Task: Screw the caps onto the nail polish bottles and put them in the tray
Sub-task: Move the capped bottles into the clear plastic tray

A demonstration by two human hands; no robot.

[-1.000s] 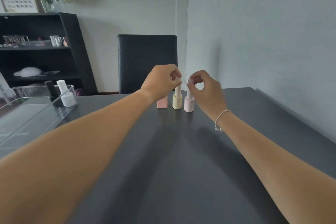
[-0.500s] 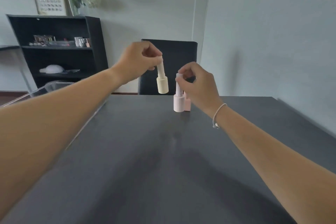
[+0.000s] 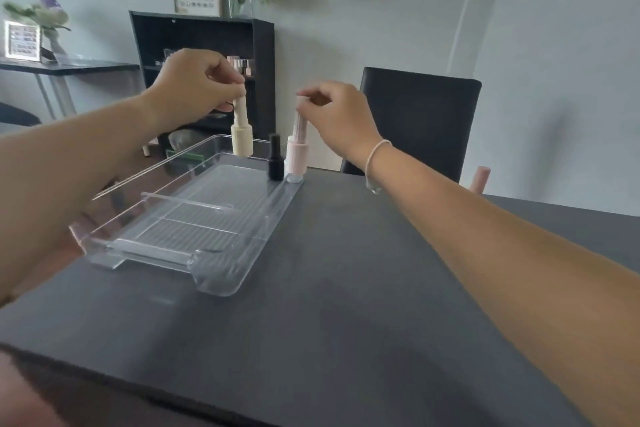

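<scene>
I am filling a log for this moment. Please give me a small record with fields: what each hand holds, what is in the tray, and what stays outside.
left hand: holds the cream bottle by its cap, above the tray's far end
right hand: holds the pink bottle by its cap, at the tray's far right corner
tray: clear, on the dark table
in tray: black bottle, upright at the far end
outside tray: pink cap showing behind the right forearm

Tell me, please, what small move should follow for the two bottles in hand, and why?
Probably lower both: the left hand holds the cream bottle above the clear tray, and the right hand holds the pink bottle beside the black bottle at the tray's far end.
</scene>
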